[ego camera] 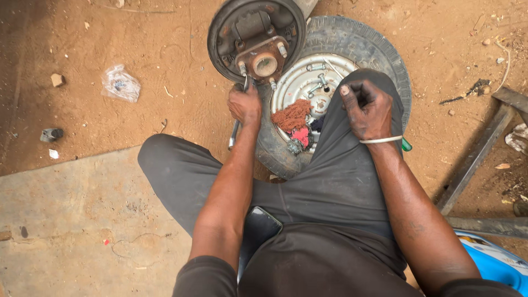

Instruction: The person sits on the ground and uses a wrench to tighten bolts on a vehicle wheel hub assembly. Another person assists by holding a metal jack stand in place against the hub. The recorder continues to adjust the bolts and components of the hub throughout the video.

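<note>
Left hand (245, 105) fisted round a metal tool (235, 133), its upper end at the lower studs of the brake hub (257, 39), upper centre of frame. Right hand (369, 109) curled loosely on the raised knee, holding nothing visible. Hub sits directly above the grip, touching the tool tip. Risk: greasy fingers slip, tool skids off the stud; loose bolts (318, 77) on the wheel (341, 66) could scatter into dirt.

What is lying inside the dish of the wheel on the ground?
In the wheel rim lie loose bolts, a reddish rag and a small pink piece. The person's right knee covers its right part.
</note>
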